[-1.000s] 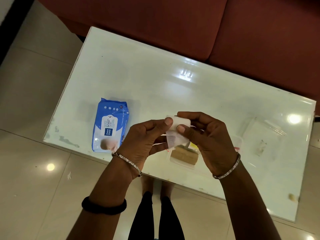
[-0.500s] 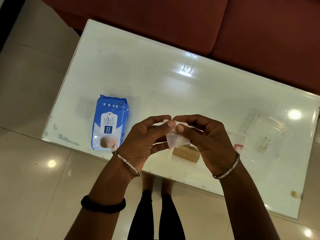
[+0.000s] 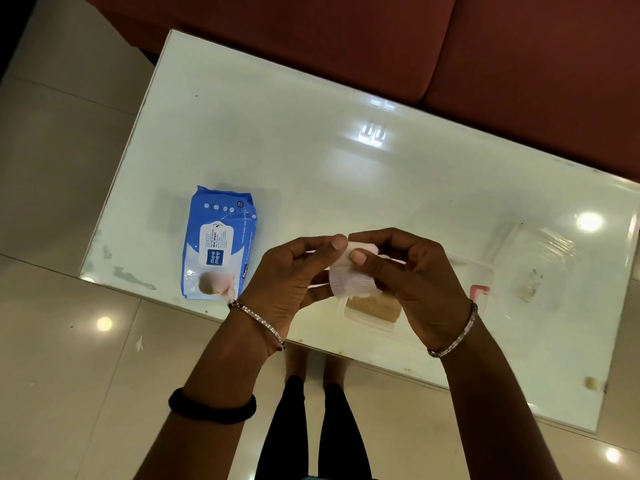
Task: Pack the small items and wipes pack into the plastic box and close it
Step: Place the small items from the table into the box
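My left hand (image 3: 284, 275) and my right hand (image 3: 419, 271) both pinch a small white packet (image 3: 349, 277) with printed lines, held above the clear plastic box (image 3: 481, 271). The open box stands near the table's front edge, mostly hidden under my right hand. A tan block (image 3: 375, 306) lies inside it, and a pink piece (image 3: 478, 291) shows at its right side. The blue wipes pack (image 3: 220, 242) lies flat on the table, left of my left hand and apart from it. The clear lid (image 3: 540, 261) lies to the right of the box.
The glossy white table (image 3: 311, 150) has a dark red sofa (image 3: 519, 64) right behind it. Tiled floor (image 3: 62, 375) runs to the left and in front. My legs stand at the table's front edge. A small brown spot (image 3: 590, 382) marks the front right corner.
Both hands have stayed together on the white packet, turning and folding it a little over the box. The view has shifted slightly. Wipes pack and lid have not moved.
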